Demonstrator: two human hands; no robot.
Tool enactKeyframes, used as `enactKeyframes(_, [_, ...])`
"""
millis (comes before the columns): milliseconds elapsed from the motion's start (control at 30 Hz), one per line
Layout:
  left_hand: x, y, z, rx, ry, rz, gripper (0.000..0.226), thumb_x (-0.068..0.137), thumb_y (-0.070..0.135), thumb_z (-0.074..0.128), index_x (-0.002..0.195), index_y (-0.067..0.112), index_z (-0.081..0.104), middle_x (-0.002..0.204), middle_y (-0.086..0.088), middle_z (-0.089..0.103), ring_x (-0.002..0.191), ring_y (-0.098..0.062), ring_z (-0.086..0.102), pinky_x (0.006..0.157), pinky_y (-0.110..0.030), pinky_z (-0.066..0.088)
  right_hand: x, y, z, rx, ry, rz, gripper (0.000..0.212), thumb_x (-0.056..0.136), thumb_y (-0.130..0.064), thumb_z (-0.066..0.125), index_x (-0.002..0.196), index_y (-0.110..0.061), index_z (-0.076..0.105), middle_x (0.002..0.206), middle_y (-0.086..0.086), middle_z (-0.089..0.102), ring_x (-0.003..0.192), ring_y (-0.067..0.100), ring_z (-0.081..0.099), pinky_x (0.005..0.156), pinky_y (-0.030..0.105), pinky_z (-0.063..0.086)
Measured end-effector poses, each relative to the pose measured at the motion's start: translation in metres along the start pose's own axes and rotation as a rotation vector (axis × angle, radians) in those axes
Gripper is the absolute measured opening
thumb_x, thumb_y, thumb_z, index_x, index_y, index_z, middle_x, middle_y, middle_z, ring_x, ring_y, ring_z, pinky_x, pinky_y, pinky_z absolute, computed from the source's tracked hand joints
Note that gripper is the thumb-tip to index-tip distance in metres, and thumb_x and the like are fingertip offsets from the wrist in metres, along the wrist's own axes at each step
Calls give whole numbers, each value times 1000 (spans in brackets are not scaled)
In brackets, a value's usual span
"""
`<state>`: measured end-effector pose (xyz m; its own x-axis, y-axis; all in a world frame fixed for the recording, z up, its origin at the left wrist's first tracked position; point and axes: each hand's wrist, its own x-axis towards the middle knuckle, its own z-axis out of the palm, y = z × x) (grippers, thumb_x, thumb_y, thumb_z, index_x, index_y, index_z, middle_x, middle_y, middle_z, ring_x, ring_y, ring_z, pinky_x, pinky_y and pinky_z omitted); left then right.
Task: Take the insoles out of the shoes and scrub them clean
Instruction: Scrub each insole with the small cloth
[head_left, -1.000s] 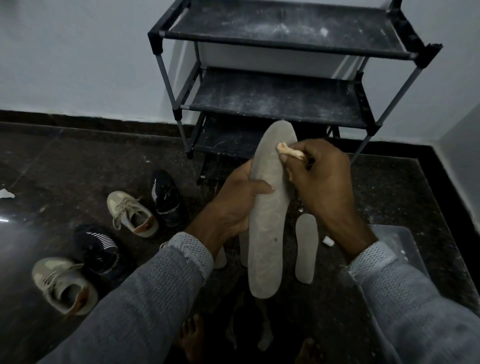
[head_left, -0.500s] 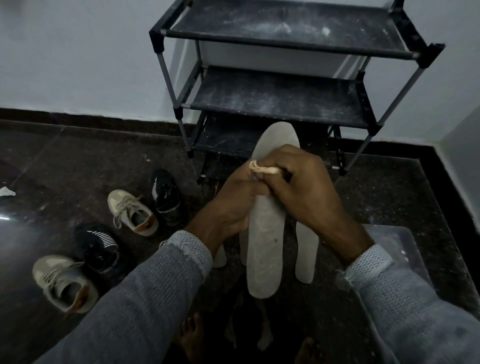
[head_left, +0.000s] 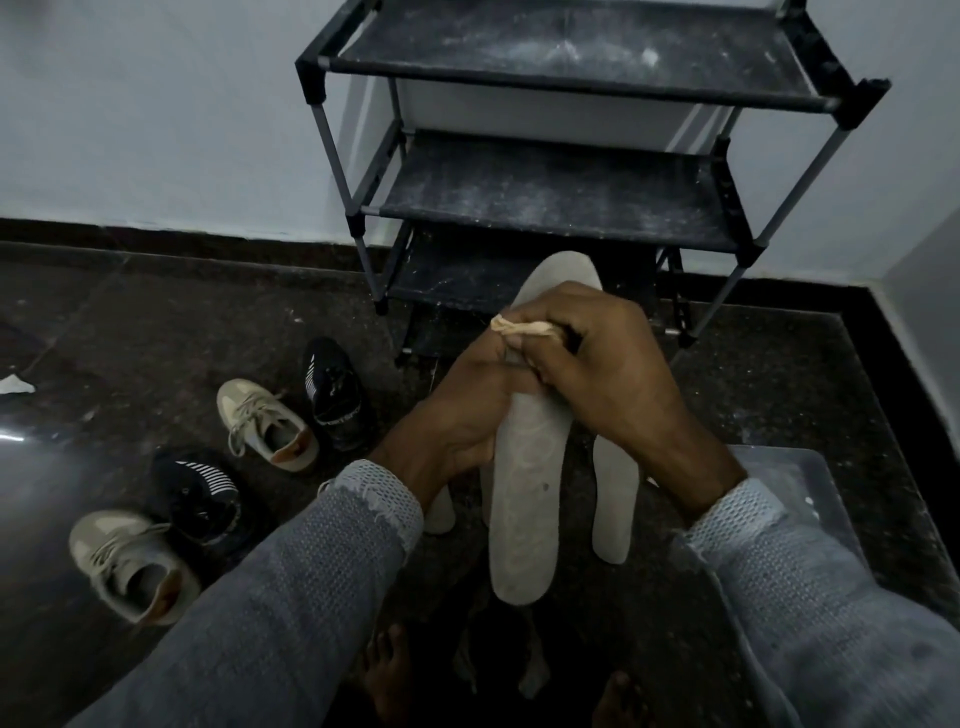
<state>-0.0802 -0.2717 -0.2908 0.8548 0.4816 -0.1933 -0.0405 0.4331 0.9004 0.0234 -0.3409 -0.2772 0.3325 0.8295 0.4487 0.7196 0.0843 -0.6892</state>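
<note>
A dark 3-tier shoe rack (head_left: 566, 187) with dusty shelves stands at the upper centre against a pale wall (head_left: 156, 114). A dark speckled floor (head_left: 156, 332) fills the lower frame. A white scrap (head_left: 15, 385) lies at the left edge, and a translucent plastic lid (head_left: 810, 499) lies at the lower right.

insole (head_left: 524, 499) middle hidden by hands (head_left: 597, 374)

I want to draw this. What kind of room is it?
Probably a corner of a home, maybe an entryway. A dusty shoe rack stands against the white wall, and sneakers and insoles lie on the dark stone floor.
</note>
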Motion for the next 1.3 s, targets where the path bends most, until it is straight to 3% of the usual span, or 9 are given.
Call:
enactKeyframes(200, [3, -2, 1, 37, -64, 3, 80, 69, -11, 48, 143, 19, 36, 131, -17, 54, 114, -27, 58, 87, -35, 54, -1, 17, -10, -160, 288, 137, 15, 87, -10, 66, 99, -13, 74, 93, 0, 67, 84, 8, 61, 78, 29, 52])
enactKeyframes(400, [1, -1, -2, 26, -35, -15, 62, 81, -24, 37, 139, -1, 39, 105, -14, 63, 93, -21, 66, 71, -27, 55, 0, 2, -1, 2, 25, -2, 17, 88, -10, 63, 100, -11, 74, 94, -4, 68, 86, 4, 62, 78, 18, 51])
enactKeyframes(600, [1, 0, 1, 55, -82, -9, 75, 82, -25, 37, 144, 18, 35, 128, -16, 55, 107, -23, 60, 83, -32, 56, 2, 18, -12, -153, 316, 149, 15, 88, -10, 65, 100, -14, 73, 93, 1, 67, 82, 5, 59, 77, 20, 50])
enactKeyframes(700, [0, 1, 1, 11, -91, 15, 70, 82, -26, 34, 142, 10, 36, 113, -12, 61, 98, -19, 64, 77, -29, 56, 0, 12, -8, -59, 194, 104, 16, 86, -8, 66, 100, -13, 73, 92, -4, 66, 83, 3, 60, 76, 18, 50])
enactKeyframes(800, [-1, 5, 0, 15, 20, 13, 55, 84, -24, 34, 136, -6, 42, 96, -10, 64, 83, -16, 67, 72, -26, 57, 0, -1, 0, 53, -19, 22, 16, 85, -10, 68, 100, -12, 74, 91, -9, 65, 84, -1, 61, 76, 12, 47])
enactKeyframes(933, [-2, 7, 0, -36, 4, 22, 65, 83, -25, 34, 140, 5, 40, 109, -12, 62, 93, -19, 65, 79, -31, 56, 2, 9, -4, -103, 150, 98, 11, 86, -13, 68, 95, -13, 74, 88, -3, 66, 78, 4, 60, 72, 23, 51])
enactKeyframes(1033, [-2, 9, -1, 2, 48, 1, 63, 83, -22, 38, 136, 12, 44, 104, -7, 64, 88, -18, 65, 71, -31, 58, -2, 21, -14, -169, 286, 204, 11, 88, -15, 68, 98, -14, 73, 90, -1, 66, 78, 7, 59, 72, 29, 53])
enactKeyframes(1233, [-3, 9, 0, -45, 75, 11, 40, 86, -19, 36, 113, 3, 54, 93, -12, 63, 79, -18, 65, 70, -28, 56, -3, -1, 5, -22, 42, 13, 10, 85, -11, 69, 94, -12, 74, 87, -1, 67, 79, 6, 62, 73, 20, 51])
enactKeyframes(1300, [-4, 10, -2, -57, 89, 2, 38, 87, -18, 39, 115, 3, 55, 93, -12, 64, 79, -18, 66, 71, -29, 57, -1, 0, 7, -59, 71, 28, 9, 85, -13, 69, 92, -12, 74, 85, 0, 67, 76, 6, 60, 71, 19, 50])
